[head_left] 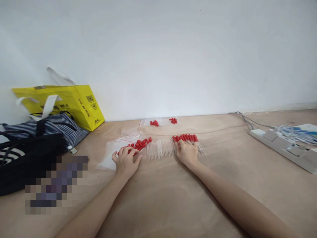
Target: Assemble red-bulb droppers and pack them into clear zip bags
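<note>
My left hand (127,162) rests with its fingers apart over a pile of red rubber bulbs (140,144), touching some of them. The pile lies on a clear zip bag (109,155). To its right, a row of thin glass dropper tubes (159,150) lies side by side without bulbs. My right hand (187,151) is at that row's right end, its fingers closed on a dropper, with the fingertips partly hidden. Around and beyond it are several droppers with red bulbs (189,137) fitted on their far ends.
Behind lies another clear bag (162,122) with red bulbs and tubes. At left are a yellow bag (84,105), a striped bag (71,129), a black bag (49,155) and a blurred-out item (59,181). A white power strip (282,150) with cables is at right.
</note>
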`<state>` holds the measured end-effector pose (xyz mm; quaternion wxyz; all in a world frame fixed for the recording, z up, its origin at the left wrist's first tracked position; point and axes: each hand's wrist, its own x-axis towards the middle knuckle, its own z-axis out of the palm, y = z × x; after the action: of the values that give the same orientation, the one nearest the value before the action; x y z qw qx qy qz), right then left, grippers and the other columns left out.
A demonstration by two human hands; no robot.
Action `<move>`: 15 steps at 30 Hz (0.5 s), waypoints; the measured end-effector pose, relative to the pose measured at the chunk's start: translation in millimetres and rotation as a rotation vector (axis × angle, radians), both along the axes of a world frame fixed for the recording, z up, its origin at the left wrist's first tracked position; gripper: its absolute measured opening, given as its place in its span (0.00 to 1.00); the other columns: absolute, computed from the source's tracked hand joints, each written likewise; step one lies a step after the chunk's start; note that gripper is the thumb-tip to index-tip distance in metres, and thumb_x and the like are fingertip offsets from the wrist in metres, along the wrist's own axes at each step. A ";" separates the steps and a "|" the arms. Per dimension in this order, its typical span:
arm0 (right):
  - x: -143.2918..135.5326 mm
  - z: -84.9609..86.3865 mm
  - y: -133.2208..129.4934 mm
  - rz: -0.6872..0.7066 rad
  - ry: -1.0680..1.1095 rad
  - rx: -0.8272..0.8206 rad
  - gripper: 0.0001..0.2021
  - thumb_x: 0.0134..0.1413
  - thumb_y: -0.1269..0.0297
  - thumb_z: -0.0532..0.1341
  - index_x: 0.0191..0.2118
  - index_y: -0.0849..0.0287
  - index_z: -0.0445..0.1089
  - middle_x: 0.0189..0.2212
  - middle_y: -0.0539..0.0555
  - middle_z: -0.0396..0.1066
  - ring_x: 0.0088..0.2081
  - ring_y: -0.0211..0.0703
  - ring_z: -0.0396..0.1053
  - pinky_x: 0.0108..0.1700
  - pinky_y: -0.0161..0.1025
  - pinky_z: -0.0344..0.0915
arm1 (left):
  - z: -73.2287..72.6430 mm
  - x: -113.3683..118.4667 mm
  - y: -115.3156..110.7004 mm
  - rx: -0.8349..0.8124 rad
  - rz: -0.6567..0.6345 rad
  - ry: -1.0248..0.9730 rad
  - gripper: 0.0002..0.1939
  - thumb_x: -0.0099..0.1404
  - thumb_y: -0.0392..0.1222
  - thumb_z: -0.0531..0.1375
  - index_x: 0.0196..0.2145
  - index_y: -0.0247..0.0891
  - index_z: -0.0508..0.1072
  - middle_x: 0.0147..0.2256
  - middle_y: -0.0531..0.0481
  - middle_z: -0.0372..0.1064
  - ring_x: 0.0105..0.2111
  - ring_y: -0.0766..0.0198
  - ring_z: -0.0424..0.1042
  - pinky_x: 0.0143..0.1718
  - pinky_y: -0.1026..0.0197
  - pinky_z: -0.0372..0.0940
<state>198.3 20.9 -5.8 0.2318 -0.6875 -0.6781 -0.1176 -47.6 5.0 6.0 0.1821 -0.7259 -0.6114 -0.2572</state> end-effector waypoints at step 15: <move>-11.6 15.5 7.4 -0.025 0.036 -0.191 0.14 0.51 0.61 0.50 0.32 0.61 0.72 0.35 0.61 0.70 0.39 0.50 0.63 0.41 0.47 0.46 | 1.6 -2.4 6.6 -0.020 -0.003 -0.080 0.05 0.56 0.37 0.54 0.31 0.41 0.69 0.34 0.47 0.71 0.38 0.54 0.65 0.42 0.47 0.45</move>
<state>186.7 28.3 9.6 0.1759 -0.7170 -0.6732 -0.0430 -50.0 11.6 7.7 0.1495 -0.7178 -0.6196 -0.2802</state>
